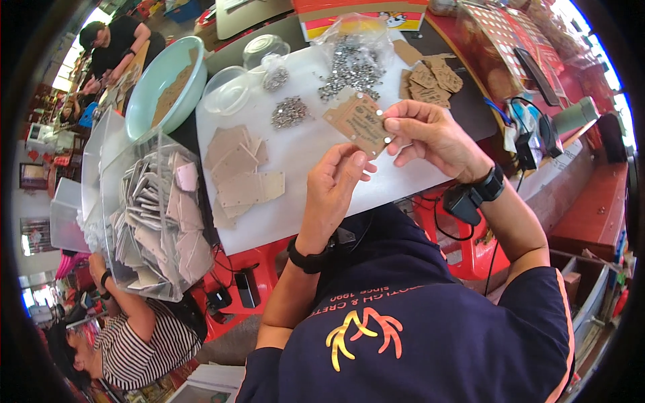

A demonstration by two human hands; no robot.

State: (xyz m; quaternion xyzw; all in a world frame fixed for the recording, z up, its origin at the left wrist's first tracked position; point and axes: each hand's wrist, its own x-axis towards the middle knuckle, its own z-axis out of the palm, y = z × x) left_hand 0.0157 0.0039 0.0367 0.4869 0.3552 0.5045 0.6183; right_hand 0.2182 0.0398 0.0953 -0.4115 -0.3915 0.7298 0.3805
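Observation:
A brown cardboard piece (355, 121) with dark printing and small silver studs near its corners is held up over the white board (295, 218). My right hand (430, 134) pinches it at the right edge between thumb and fingers. At its lower edge, my left hand (336, 185) is closed with thumb and fingertips against the card. Behind the card, a heap of small metal studs (351, 79) spills from a clear plastic bag (356, 40). A smaller pile of studs (289, 113) lies left of it. Grey-beige card pieces (235, 161) are stacked at the board's left.
A clear bin (161, 285) full of card pieces stands left, below a pale green basin (138, 107). More brown pieces (433, 80) lie back right. A clear bowl (265, 48) and lid (226, 91) sit behind. Two other people are at the left, one in stripes (144, 342).

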